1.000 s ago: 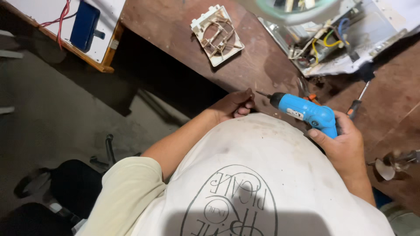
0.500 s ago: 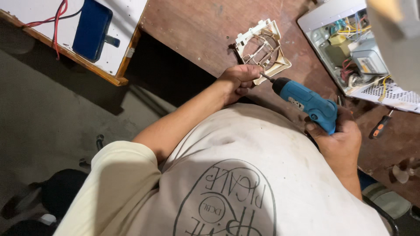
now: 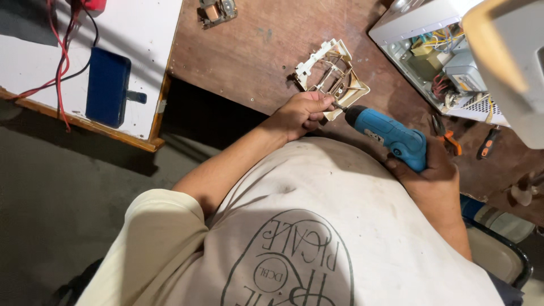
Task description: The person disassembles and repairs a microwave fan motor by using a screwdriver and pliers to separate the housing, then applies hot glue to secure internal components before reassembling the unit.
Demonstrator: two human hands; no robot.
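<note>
A brown wooden table [image 3: 249, 51] fills the upper middle of the frame. At the upper right an opened white appliance casing [image 3: 436, 56] is seen, with wires and parts exposed inside, and a pale blurred object [image 3: 510, 62] close to the camera covers the upper right corner. Below the casing, at the right, orange-handled pliers [image 3: 450, 139] and a dark screwdriver [image 3: 488, 143] are laid on the table. A small metal part [image 3: 216, 10] is seen at the top edge. At the upper left a white board [image 3: 136, 51] carries a dark blue flat device [image 3: 107, 86] and red and black wires [image 3: 63, 51]. The lower half of the frame is taken up by the person's pale shirt, which hides the near table edge.

The cream plastic frame [image 3: 331, 79] with thin metal wires inside is placed on the table just above centre, its lower corner directly under the left hand [image 3: 300, 113].

The left hand is curled almost closed, and the frame's lower corner is pinched at its fingertips [image 3: 324, 105]. The right hand [image 3: 433, 175] is wrapped fully around the handle of the blue electric screwdriver [image 3: 391, 136]. The tool's tip is pointed up and left, and it meets the frame just beside the left fingertips.
</note>
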